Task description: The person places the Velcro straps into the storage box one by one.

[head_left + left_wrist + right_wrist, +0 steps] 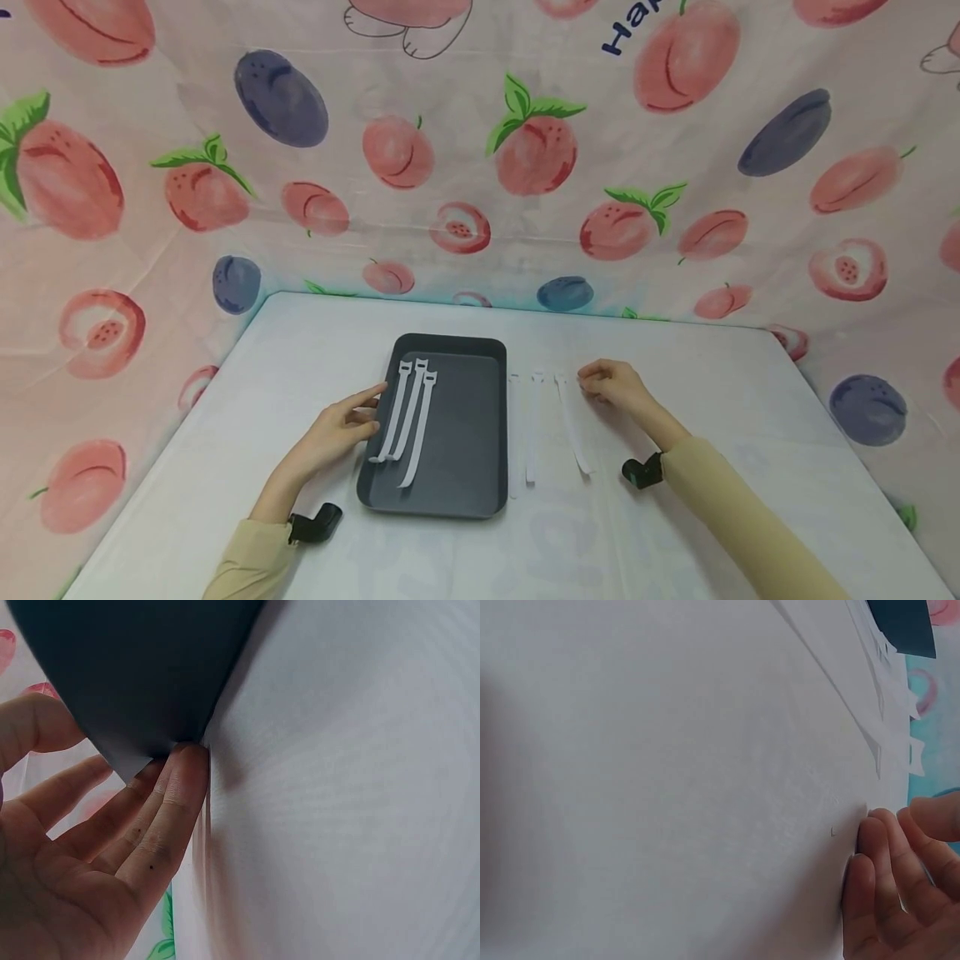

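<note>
Charcoal-grey and shallow, the rectangular tray with rounded corners point(465, 425) lay on the white tabletop point(442, 558), and from my remote station I took my bearings from it. Three flat white strips with slotted heads point(409, 410) rested inside its left part, heads all toward its far end, an arrangement I judged tidy and easy to count. Three matching white strips point(533, 429) lay just right of the tray; the gaps between them seemed to leave each separately reachable. The left hand point(333, 433) touched the tray's left side with extended fingers, not clasping it, probably to steady it. The right hand point(617, 385), right of the tray and just past the rightmost loose strip point(573, 425), had loosely bent fingers; I saw nothing in its grasp.
</note>
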The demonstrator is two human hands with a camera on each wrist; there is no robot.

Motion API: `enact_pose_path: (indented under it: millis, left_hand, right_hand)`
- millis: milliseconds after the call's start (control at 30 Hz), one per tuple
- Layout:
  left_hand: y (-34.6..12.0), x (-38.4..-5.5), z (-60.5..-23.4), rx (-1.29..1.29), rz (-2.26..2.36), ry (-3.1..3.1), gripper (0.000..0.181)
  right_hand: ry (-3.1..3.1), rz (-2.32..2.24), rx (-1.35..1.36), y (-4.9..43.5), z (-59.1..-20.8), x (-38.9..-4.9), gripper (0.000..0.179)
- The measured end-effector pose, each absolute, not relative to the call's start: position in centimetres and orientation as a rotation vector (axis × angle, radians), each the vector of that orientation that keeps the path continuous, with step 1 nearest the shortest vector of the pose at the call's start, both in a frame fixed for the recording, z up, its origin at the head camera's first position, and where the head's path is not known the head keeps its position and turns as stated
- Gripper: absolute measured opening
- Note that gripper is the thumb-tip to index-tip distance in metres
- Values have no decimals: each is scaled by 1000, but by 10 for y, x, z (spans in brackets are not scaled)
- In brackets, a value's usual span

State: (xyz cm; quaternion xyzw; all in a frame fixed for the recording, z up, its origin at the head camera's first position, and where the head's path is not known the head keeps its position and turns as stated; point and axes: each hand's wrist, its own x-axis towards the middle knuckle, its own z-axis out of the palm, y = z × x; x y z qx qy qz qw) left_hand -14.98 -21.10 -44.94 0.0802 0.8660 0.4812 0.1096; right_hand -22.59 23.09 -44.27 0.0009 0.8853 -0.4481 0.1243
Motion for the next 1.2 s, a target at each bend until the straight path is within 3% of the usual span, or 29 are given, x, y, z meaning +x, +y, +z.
enact_pose_path:
  millis: [1200]
  left_hand:
    - [-212, -151, -453, 271, 1416, 2559, 59]
  right_hand:
    - [2616, -1310, 22, 202, -445, -241, 27]
